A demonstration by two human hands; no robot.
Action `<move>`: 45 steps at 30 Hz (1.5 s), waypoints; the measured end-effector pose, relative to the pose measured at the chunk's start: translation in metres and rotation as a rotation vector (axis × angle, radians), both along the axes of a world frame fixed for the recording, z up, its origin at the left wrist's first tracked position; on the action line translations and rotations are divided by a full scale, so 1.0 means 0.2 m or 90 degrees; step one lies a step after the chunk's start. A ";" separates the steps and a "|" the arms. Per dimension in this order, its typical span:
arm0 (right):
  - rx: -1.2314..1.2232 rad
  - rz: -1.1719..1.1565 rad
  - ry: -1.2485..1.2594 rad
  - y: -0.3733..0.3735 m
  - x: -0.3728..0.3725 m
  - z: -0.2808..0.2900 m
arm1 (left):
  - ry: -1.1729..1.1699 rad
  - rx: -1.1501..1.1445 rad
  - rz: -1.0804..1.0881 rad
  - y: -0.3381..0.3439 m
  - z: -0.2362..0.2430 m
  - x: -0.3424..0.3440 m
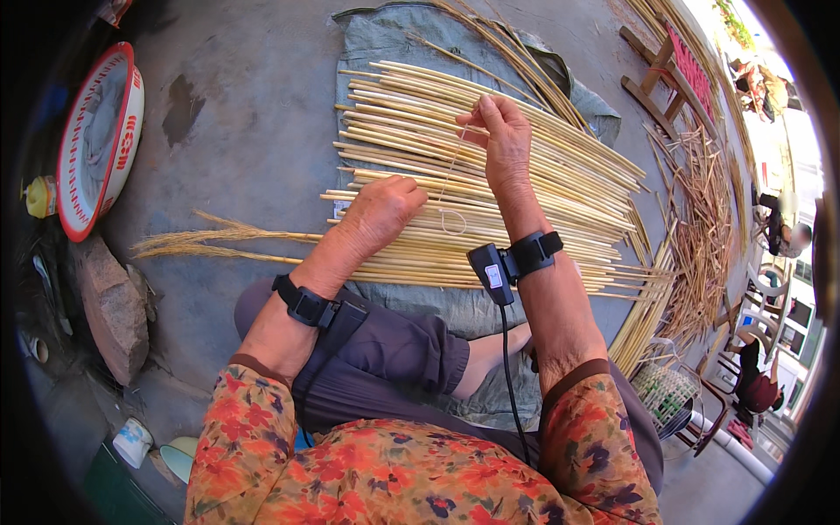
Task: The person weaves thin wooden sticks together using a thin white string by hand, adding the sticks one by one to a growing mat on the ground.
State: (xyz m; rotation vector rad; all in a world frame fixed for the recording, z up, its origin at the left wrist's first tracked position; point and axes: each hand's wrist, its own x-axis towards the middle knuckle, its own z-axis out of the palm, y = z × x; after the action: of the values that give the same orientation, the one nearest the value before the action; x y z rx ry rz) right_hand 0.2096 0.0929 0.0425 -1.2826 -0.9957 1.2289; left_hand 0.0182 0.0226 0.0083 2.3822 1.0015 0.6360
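Pale, straight stalks (534, 188) lie side by side as a flat layer in front of me. My right hand (506, 140) is raised over their middle, thumb and fingers pinched on a thin pale string (452, 162). The string drops toward my left hand (381, 213) and curls into a small loop over the stalks. My left hand is closed low over the left part of the layer; what its fingertips grip is hidden. Two stalks with feathery tufts (197, 242) stick out to the left, beneath my left wrist.
A grey-green cloth (385, 39) lies under the stalks, with longer stalks (534, 74) across its far side. Dry husks (704, 236) are heaped at right, near a wooden stool (669, 74) and a wire basket (665, 394). At left are a red-rimmed basin (131, 131) and a stone (109, 311).
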 end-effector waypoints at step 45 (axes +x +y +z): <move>-0.303 0.143 0.352 -0.24 0.14 -0.04 | -0.014 0.020 0.049 -0.03 -0.07 0.07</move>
State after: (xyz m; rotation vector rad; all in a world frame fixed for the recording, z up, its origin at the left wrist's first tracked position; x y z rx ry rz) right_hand 0.2370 0.0455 0.0354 -1.0918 -0.4616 1.9458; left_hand 0.0320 0.0175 -0.0047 2.3680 1.0854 0.7098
